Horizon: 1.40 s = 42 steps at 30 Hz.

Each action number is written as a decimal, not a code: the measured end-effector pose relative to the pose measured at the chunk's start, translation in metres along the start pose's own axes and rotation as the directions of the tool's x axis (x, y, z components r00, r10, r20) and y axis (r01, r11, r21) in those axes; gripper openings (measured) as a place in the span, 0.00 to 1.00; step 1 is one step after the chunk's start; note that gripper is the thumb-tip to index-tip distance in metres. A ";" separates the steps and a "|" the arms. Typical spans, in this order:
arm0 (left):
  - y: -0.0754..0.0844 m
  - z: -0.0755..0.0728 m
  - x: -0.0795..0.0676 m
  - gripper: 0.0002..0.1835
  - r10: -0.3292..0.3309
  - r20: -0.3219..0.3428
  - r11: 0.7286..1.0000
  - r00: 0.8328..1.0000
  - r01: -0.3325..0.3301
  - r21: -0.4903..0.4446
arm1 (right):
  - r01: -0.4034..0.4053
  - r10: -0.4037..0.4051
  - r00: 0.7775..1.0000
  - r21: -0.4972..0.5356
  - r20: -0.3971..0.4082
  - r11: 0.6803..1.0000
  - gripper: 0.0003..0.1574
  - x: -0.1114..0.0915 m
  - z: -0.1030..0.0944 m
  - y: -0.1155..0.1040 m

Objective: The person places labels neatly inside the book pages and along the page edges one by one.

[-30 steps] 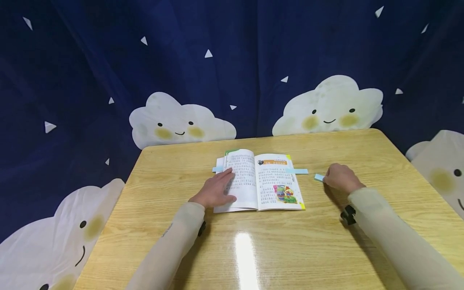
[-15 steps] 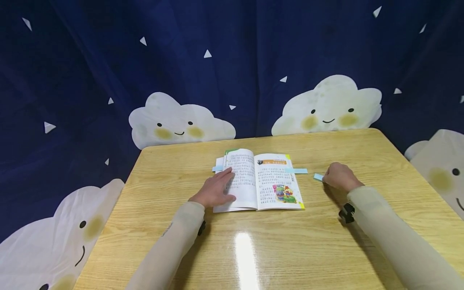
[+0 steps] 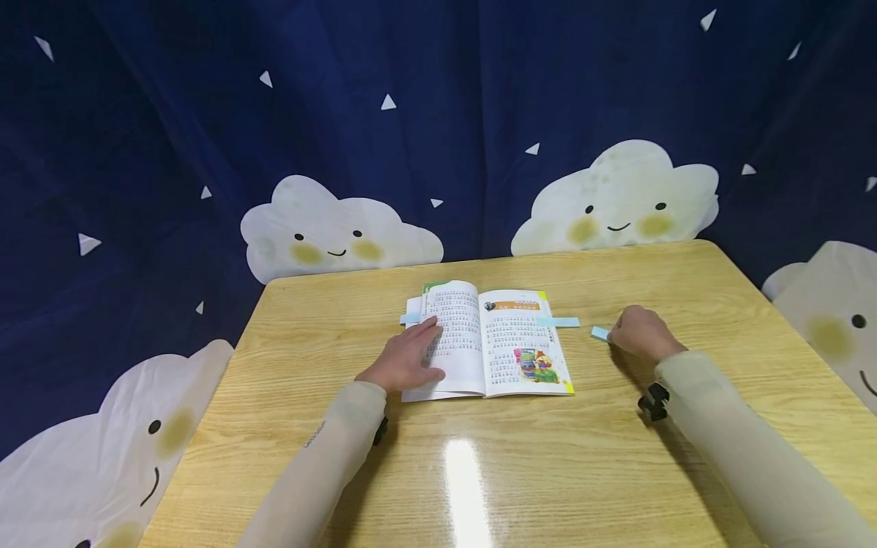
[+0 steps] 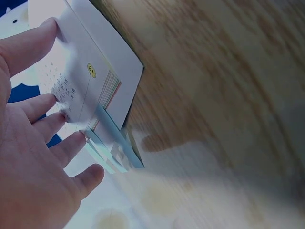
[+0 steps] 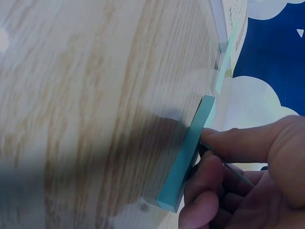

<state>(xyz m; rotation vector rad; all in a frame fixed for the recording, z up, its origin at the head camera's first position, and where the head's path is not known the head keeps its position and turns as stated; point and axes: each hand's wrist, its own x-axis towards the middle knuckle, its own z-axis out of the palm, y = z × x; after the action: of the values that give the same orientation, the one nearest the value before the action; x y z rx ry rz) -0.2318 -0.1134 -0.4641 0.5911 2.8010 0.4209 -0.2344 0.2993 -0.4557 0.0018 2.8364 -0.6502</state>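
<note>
An open book (image 3: 515, 356) with printed pages lies on the table. My left hand (image 3: 404, 359) rests on its left page, fingers spread and thumb apart. Pale blue paper strips (image 4: 120, 137) stick out past the left edge of the pages. Another pale blue strip (image 3: 563, 323) lies across the right page and juts beyond its edge. To the right of the book, my right hand (image 3: 642, 335) has thumb and curled fingers at a narrow blue-green pad of sticky notes (image 5: 188, 157), pinching its side. A thin edge shows between those fingers; the palm hides the rest.
The wooden table (image 3: 548, 472) reaches back to a dark blue curtain (image 3: 473, 137) with cloud and triangle prints. A bright light reflection (image 3: 467, 495) falls on the tabletop in front of the book. Both wrists carry a dark camera strap.
</note>
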 end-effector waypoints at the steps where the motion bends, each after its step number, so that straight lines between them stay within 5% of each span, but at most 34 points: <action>1: 0.000 0.000 0.000 0.44 -0.001 0.000 1.000 1.000 0.001 0.000 | 0.002 -0.002 1.000 0.003 0.002 1.000 0.26 0.000 0.000 0.000; 42: 0.001 -0.001 -0.001 0.44 -0.001 -0.005 1.000 1.000 0.001 -0.006 | 0.030 -0.031 0.999 0.006 0.026 1.000 0.22 0.002 -0.004 0.000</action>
<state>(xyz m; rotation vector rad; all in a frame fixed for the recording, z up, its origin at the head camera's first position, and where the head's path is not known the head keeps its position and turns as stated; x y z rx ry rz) -0.2302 -0.1128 -0.4629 0.5882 2.8031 0.4313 -0.2372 0.3009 -0.4530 -0.0487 2.8143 -0.6601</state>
